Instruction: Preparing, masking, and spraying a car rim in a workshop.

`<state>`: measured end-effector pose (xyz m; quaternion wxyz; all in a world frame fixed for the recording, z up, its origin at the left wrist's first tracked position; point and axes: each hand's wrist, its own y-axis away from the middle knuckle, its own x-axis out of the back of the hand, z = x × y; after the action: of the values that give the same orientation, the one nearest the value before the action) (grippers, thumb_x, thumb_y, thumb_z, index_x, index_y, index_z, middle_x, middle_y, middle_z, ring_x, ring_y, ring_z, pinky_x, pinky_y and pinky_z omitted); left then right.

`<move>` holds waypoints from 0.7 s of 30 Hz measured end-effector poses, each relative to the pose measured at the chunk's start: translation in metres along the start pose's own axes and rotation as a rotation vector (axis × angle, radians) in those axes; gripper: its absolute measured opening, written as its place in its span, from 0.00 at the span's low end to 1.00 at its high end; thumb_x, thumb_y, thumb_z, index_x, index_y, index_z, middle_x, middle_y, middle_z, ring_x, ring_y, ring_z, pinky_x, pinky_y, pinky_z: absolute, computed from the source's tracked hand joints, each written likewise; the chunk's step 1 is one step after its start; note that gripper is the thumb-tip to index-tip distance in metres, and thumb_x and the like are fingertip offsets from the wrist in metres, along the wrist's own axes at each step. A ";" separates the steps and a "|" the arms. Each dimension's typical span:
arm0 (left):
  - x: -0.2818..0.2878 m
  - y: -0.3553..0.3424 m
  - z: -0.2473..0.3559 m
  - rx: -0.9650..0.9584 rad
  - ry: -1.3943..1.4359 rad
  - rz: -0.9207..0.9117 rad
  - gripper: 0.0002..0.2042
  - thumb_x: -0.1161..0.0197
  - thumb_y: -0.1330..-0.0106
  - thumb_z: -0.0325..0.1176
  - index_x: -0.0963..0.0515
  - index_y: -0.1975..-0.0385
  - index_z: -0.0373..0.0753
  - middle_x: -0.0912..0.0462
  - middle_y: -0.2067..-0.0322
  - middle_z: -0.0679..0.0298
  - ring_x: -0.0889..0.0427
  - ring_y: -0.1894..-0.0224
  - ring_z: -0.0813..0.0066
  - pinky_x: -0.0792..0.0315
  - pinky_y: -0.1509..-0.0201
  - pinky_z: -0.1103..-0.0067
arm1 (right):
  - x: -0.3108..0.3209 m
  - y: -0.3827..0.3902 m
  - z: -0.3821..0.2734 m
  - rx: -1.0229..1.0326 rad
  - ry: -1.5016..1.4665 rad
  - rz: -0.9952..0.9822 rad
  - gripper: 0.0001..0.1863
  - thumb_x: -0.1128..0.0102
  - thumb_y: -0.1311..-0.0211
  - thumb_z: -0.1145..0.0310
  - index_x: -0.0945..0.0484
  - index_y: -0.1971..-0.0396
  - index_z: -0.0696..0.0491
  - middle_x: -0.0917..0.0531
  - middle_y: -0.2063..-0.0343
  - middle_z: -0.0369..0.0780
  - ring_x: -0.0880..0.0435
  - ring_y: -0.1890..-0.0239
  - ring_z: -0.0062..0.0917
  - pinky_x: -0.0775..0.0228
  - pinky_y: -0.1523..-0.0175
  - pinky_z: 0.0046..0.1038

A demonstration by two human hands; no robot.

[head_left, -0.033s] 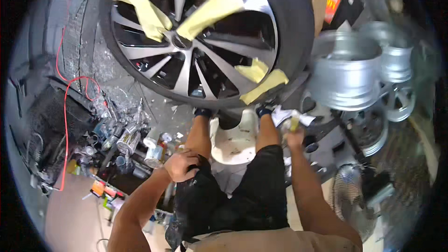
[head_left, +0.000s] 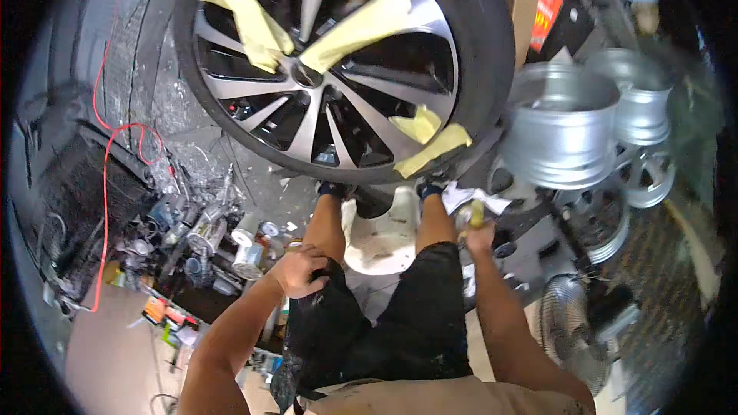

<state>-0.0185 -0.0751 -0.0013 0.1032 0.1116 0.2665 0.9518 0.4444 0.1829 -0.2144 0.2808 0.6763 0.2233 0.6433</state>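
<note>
A large car wheel [head_left: 311, 134] with silver and black spokes and a tyre stands in front of me. Strips of pale yellow masking tape [head_left: 357, 27] cover parts of its spokes and rim. My left hand [head_left: 302, 271] rests on my left knee, its thumb apart from the fingers and nothing in it. Down beside my right leg, my right hand [head_left: 481, 237] grips a small yellow object [head_left: 477, 214]; its exact kind is too blurred to tell. Between my legs, below the wheel, is a worn white stool-like seat [head_left: 380, 242].
Several bare silver rims [head_left: 561, 131] are piled at the right, with a metal mesh fan guard [head_left: 565, 315] nearer me. Cans and tools [head_left: 207, 234] clutter the left side. A red cord [head_left: 106, 207] runs down there. White paper [head_left: 477, 196] lies by my right foot.
My right hand and the yellow object have shifted slightly, and the object's angle differs. The whole view has moved a little. My left hand stays on the knee.
</note>
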 end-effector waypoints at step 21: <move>0.190 -0.232 0.035 0.389 0.065 0.756 0.51 0.31 0.42 0.39 0.53 0.19 0.39 0.24 0.44 0.42 0.23 0.42 0.41 0.28 0.33 0.58 | 0.311 0.026 -0.186 0.331 -0.229 -0.082 0.29 0.21 0.43 0.69 0.30 0.47 0.58 0.19 0.55 0.43 0.20 0.52 0.29 0.25 0.45 0.33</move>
<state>-0.1585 0.1846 -0.0658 -0.2843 0.1887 0.3846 0.8577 0.2804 0.3865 0.0372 0.2152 0.7722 0.3202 0.5049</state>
